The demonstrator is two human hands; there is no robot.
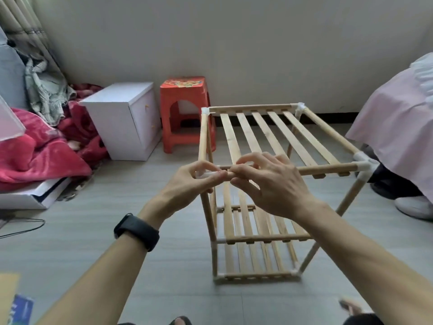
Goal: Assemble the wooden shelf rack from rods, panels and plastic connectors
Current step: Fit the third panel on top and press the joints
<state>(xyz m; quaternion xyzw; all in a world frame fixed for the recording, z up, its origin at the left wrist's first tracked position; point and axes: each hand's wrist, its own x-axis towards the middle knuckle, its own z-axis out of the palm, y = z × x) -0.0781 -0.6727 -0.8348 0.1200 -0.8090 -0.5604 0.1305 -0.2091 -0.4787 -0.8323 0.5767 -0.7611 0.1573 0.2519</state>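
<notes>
The wooden shelf rack [264, 238] stands on the grey floor with three slatted tiers joined by white plastic connectors. Its top slatted panel [276, 134] is level. At the near left top corner, my left hand [196, 181] pinches a white plastic connector [206, 175]. My right hand [269, 181] grips the top front rod [328, 169] right beside that connector, fingers curled over it. Both hands hide the joint between rod and connector. The near right corner connector [364, 164] sits fitted on its rod.
A red plastic stool [185, 113] and a white cabinet [124, 120] stand behind the rack by the wall. Red blankets [42, 151] pile at the left. A pink-skirted bed [398, 113] and white shoe [414, 207] lie right. A black cable [25, 228] crosses the floor at the left.
</notes>
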